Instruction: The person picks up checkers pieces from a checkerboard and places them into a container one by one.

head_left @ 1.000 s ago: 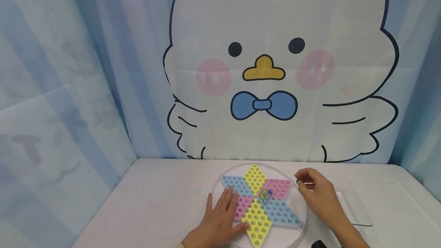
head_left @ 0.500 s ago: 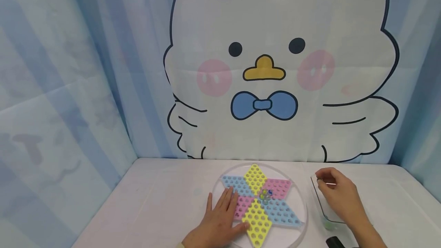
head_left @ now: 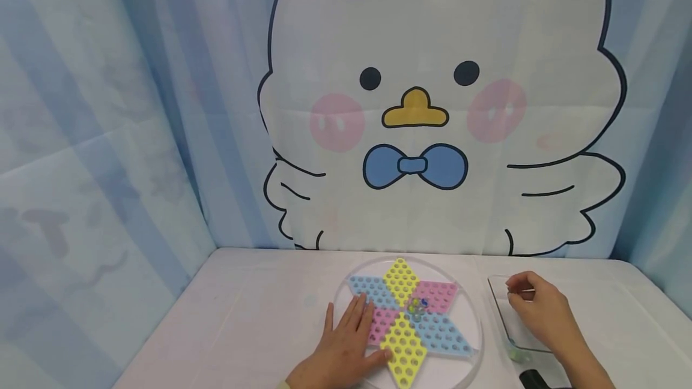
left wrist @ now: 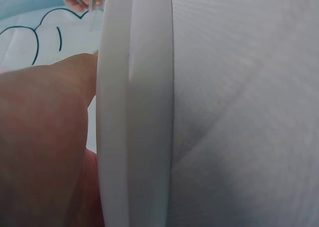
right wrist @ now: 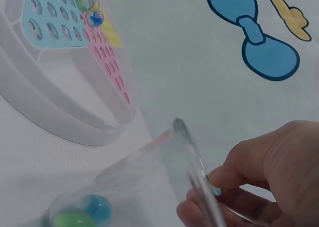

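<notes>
A round white Chinese checkers board [head_left: 464, 311] carries yellow, pink and blue points full of holes. Near its middle sits a cluster of glass marbles [head_left: 417, 307]. My left hand [head_left: 343, 347] rests on the board's left side, fingers straight and the thumb spread over the near yellow point. To the right stands a clear plastic box [head_left: 500, 317]. Over the box, the thumb and fingers of my right hand [head_left: 546, 314] pinch a small teal marble [right wrist: 216, 190], mostly hidden by the fingertips, right at the rim in the right wrist view.
Blue [right wrist: 97, 207] and green [right wrist: 75, 219] marbles lie in a corner of the box. A black device [head_left: 532, 379] is at the right wrist. Behind the white table [head_left: 238, 317] hangs a cloth [head_left: 335, 209] printed with a cartoon bird.
My right hand has moved right, from beside the board's right edge to over the clear box, then slightly lower. My left hand has stayed on the board.
</notes>
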Action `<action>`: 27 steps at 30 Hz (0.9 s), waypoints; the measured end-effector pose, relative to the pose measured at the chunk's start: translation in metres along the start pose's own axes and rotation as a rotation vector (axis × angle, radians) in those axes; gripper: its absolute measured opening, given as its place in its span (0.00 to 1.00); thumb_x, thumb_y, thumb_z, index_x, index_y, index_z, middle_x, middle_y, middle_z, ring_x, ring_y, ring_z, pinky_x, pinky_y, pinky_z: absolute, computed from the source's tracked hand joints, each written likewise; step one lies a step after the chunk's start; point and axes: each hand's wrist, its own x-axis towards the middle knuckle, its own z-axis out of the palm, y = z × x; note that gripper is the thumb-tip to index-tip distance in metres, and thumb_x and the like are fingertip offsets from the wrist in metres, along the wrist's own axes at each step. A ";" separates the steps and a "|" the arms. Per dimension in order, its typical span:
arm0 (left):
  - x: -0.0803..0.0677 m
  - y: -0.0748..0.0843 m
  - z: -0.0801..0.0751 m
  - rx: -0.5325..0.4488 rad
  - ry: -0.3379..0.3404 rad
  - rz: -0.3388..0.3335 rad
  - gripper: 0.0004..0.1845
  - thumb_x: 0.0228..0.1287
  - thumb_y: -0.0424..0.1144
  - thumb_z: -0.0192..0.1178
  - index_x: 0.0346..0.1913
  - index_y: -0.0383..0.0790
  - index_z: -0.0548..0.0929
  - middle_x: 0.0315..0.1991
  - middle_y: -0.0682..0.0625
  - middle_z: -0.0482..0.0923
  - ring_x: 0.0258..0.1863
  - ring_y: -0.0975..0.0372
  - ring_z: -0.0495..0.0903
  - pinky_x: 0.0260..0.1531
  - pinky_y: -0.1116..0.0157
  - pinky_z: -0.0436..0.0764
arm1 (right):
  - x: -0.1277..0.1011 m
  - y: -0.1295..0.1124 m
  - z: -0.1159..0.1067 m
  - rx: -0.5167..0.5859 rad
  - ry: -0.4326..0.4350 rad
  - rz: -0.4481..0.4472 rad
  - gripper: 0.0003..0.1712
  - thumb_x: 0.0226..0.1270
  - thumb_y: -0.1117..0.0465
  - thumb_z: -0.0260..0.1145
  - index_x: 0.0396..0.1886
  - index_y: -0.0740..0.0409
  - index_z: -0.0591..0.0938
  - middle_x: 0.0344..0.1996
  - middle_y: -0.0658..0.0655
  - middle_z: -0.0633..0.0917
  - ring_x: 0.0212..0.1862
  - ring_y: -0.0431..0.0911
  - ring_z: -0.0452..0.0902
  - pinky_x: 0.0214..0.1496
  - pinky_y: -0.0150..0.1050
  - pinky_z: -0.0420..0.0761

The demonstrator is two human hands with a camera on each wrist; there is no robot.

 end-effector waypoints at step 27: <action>-0.001 0.000 0.000 0.016 0.014 0.003 0.52 0.63 0.77 0.41 0.79 0.43 0.52 0.82 0.47 0.42 0.81 0.54 0.43 0.73 0.36 0.38 | 0.009 0.008 0.008 -0.070 -0.168 0.029 0.08 0.61 0.70 0.61 0.40 0.67 0.77 0.38 0.65 0.83 0.42 0.56 0.80 0.47 0.54 0.81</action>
